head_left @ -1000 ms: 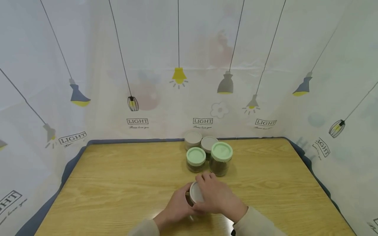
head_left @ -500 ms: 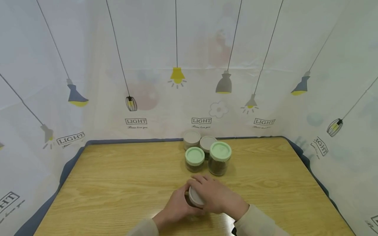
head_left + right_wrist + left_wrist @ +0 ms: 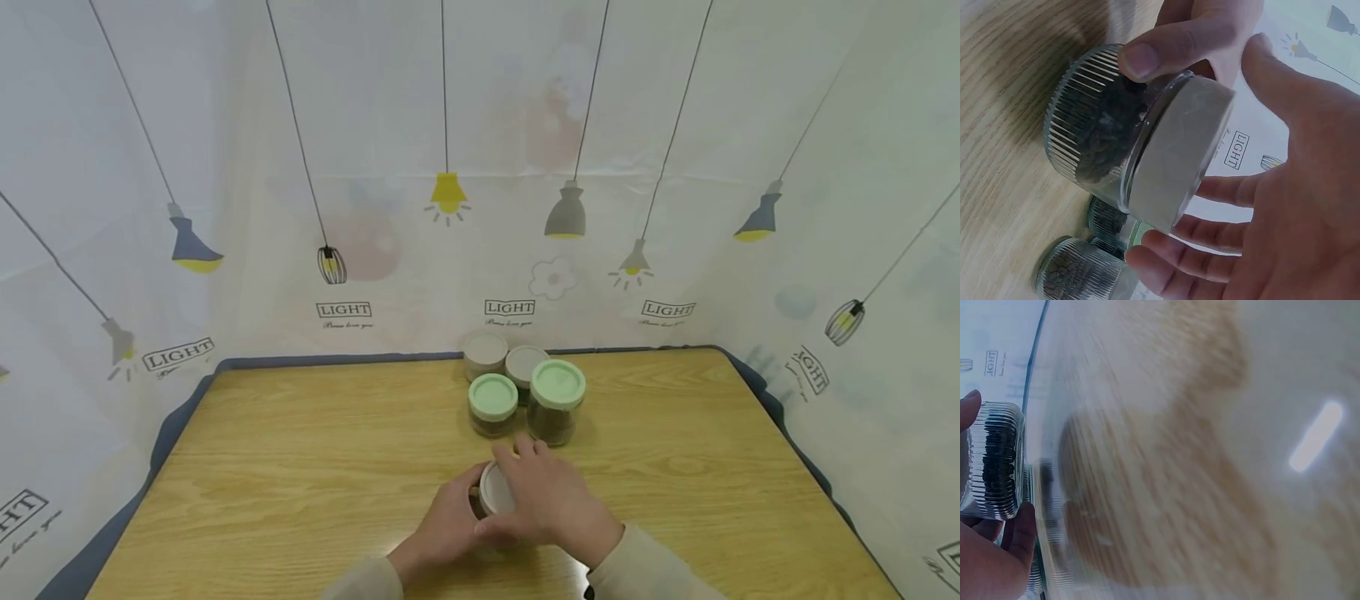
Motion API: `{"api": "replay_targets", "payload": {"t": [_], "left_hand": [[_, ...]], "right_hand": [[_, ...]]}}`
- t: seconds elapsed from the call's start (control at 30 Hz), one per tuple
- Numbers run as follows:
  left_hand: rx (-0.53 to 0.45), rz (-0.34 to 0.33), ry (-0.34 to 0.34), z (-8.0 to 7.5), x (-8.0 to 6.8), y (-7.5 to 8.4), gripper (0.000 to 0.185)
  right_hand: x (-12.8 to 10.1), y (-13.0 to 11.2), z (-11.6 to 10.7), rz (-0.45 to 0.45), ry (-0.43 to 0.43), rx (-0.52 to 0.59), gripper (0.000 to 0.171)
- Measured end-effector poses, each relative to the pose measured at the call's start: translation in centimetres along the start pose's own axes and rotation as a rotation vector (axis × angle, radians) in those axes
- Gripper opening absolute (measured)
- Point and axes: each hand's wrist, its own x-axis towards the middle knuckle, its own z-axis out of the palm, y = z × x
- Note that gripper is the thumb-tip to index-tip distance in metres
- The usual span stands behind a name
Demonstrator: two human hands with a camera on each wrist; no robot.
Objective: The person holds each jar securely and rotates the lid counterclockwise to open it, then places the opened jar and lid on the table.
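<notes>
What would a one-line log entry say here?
left hand: grips ribbed jar | right hand: fingers around beige lid | four jars behind

A light wood-grain surface carries everything here, with a dark blue cloth edge showing along its left and far sides. Toward the far middle stand four jars close together: two green-lidded jars in front, the right one taller, and two pale-lidded jars just behind them.

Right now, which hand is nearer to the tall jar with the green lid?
Right. The right hand covers the beige lid, fingertips just short of the tall green-lidded jar; the left hand grips the ribbed jar, farther back.
</notes>
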Motion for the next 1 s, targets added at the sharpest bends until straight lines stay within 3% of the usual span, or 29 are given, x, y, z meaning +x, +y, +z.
{"api": "replay_targets", "payload": {"t": [0.37,0.6,1.0], "left_hand": [[0.025,-0.025,-0.009,0.4,-0.1,-0.2,0.084],[0.026,-0.055,-0.015,0.4,0.0,0.0,0.087],[-0.033,-0.062,-0.045,0.5,0.3,0.3,0.089]], "right_hand": [[-0.1,0.2,-0.2,-0.076,-0.043,0.006,0.07],[0.0,0.7,-0.9,-0.145,-0.074,0.051,0.074],[-0.2,1.5,-2.6,-0.123,-0.081,0.125,0.079]]}}
